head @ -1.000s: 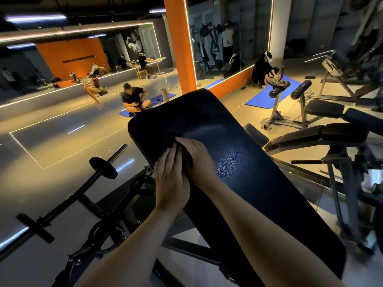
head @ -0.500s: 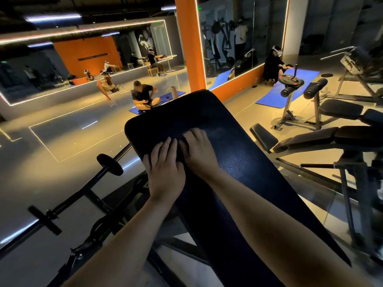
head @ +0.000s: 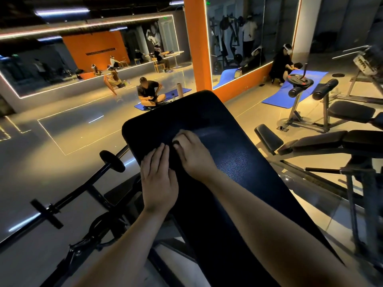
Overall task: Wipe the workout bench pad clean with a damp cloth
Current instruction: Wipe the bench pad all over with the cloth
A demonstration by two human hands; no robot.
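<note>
Two bare forearms rising from the bottom edge toward mid-frame. Left hand [head: 158, 181] flat, palm down, fingers straight and together, lying on the left side of the black bench pad [head: 238, 183]. Right hand [head: 191, 151] just beside it, up and to the right, fingers curled down onto the pad; nearer the pad's top end than half a second ago, when both sat lower and side by side. Dark cloth barely told from the dark pad here: only a sliver between the two hands, so cannot say which hand has hold of it. Pad slanting from lower right up to centre frame. Barbell rack arm [head: 83, 187] at lower left. Farther off, seated person [head: 148, 93] on a blue mat [head: 176, 94] at upper centre, orange pillar [head: 196, 46] behind.
</note>
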